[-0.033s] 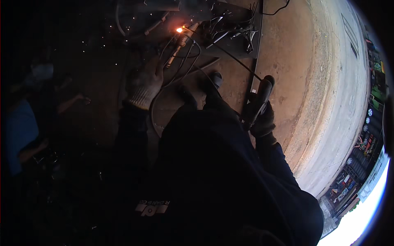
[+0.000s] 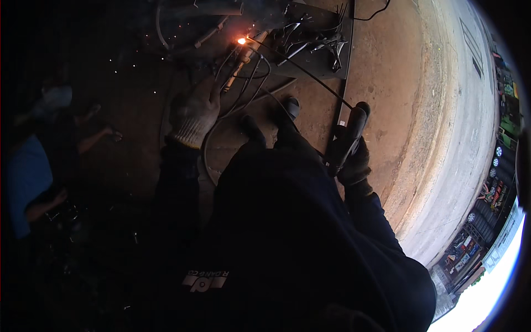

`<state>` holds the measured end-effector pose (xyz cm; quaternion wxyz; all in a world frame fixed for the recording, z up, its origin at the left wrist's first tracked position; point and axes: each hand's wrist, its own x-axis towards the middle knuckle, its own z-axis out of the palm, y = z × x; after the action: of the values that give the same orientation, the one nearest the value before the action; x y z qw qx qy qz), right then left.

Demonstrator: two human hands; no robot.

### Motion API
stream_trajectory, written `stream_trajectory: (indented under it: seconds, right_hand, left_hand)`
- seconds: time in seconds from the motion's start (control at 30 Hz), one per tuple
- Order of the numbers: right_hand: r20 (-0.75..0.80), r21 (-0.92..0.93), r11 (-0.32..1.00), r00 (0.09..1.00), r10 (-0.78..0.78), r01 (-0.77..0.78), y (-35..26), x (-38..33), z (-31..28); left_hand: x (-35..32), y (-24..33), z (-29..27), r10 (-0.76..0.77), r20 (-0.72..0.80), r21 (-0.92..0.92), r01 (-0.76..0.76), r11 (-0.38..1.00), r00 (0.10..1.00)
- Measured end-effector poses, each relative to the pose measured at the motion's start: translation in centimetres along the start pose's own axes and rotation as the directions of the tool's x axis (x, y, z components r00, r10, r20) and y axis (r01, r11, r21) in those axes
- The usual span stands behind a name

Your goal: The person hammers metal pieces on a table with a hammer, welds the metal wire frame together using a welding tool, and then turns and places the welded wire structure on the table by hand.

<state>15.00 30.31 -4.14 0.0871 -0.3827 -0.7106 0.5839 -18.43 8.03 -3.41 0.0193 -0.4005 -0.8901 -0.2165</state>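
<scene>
1. A white logo patch (image 2: 206,281) sits on the dark garment low in view; its lettering is small.
2. The right hand (image 2: 354,160), dark-gloved, is clamped round the electrode holder (image 2: 349,133), kept back so the long welding rod (image 2: 301,69) reaches the work.
3. The left hand (image 2: 193,113), in a pale knit glove, hovers near the wire pieces (image 2: 243,83); whether it grips cannot be told.
4. The spark (image 2: 241,40) glows at the rod's far tip, by the metal plate (image 2: 315,50) on the ground.

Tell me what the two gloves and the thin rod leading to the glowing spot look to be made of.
Left glove: pale knitted fabric, likely cotton, going by its ribbed cuff and woven texture. Right glove: dark and matte, fabric or leather; too dim to tell. Rod: thin, dark and straight, probably metal, since its far tip glows orange at the spark.
</scene>
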Motion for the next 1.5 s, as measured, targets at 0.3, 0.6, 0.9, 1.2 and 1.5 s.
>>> stream_trajectory:
  seconds: [0.3,0.6,0.9,1.2,1.5]
  right_hand:
    - [0.031,0.02,1.0,1.0,0.003,-0.004,0.1,0.0,0.0]
    - [0.017,0.027,0.999,1.0,0.02,-0.021,2.3,0.3,-0.2]
    - [0.048,-0.217,0.976,0.999,-0.006,0.016,1.6,0.5,-0.3]
    - [-0.016,-0.133,0.986,0.994,-0.104,0.101,-0.3,0.5,-0.2]
    - [0.024,0.21,0.975,0.998,0.065,-0.069,0.9,0.3,0.2]
  left_hand:
    - [0.2,0.5,-0.4,-0.127,0.147,0.059,0.119,0.991,0.981]
    - [0.1,0.3,0.1,-0.094,0.101,0.086,0.085,0.993,0.99]
    - [-0.2,0.0,0.5,-0.039,0.019,0.056,0.038,0.998,0.999]
    - [0.6,0.9,-0.6,-0.202,0.239,0.022,0.203,0.979,0.95]
    - [0.1,0.4,0.3,-0.101,0.104,0.052,0.096,0.994,0.989]
